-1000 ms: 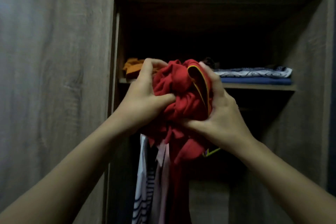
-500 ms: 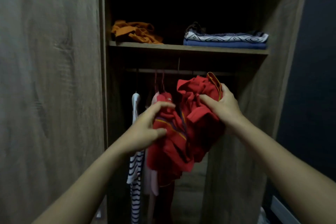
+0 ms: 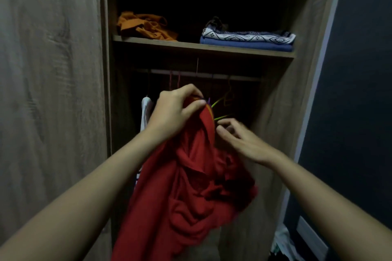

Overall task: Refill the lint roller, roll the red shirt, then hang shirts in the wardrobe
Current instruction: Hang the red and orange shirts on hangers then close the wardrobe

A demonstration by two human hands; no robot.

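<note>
Moved: red shirt [image 3: 191, 186], bunched between both hands half a second ago, is now shaken out and hangs in long folds in front of the open wardrobe [image 3: 275, 112].

Left hand [image 3: 176, 110]: raised since then, thumb and fingers pinched on the shirt's collar edge, just below the rail [image 3: 244, 78]; it alone carries the garment.

Right hand [image 3: 241, 142]: off the cloth, fingers loosely spread, tips beside a green hanger [image 3: 221, 117] that pokes out by the collar. Blurred; contact with the hanger cannot be told.

Other items: striped garment [image 3: 146, 112] hanging at the rail's left end; orange cloth [image 3: 144, 26] at the left end of the shelf [image 3: 191, 45]; folded stack [image 3: 248, 39] at its right end.

Status, judged: hanging stage under way; shirt not yet on a hanger. The next step likely calls for feeding the hanger into the collar.
</note>
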